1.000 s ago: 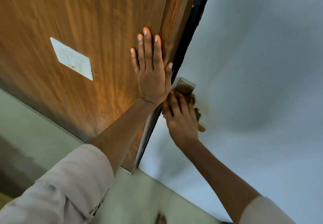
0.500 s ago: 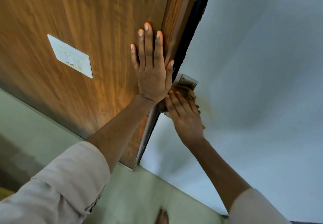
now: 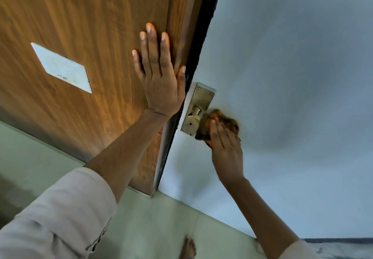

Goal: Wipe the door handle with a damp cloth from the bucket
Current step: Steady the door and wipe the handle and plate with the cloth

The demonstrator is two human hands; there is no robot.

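Note:
A brass door handle [image 3: 193, 117] with its metal backplate [image 3: 202, 97] is fixed to the edge side of the wooden door [image 3: 90, 36]. My right hand [image 3: 225, 143] is closed around a brown cloth [image 3: 222, 120] bunched over the handle's lever; the lever's outer end is hidden under the cloth. My left hand [image 3: 159, 73] lies flat on the door's wood face, fingers spread, just left of the dark door edge. No bucket is in view.
A white rectangular plate [image 3: 61, 68] is stuck on the door face at left. A pale grey wall [image 3: 292, 77] fills the right side. Greenish floor tiles [image 3: 161, 228] lie below, with a bare foot [image 3: 188, 247] at the bottom edge.
My right hand has slid with the cloth down and to the right along the lever, uncovering the backplate and the handle's neck. My left hand stays pressed on the door.

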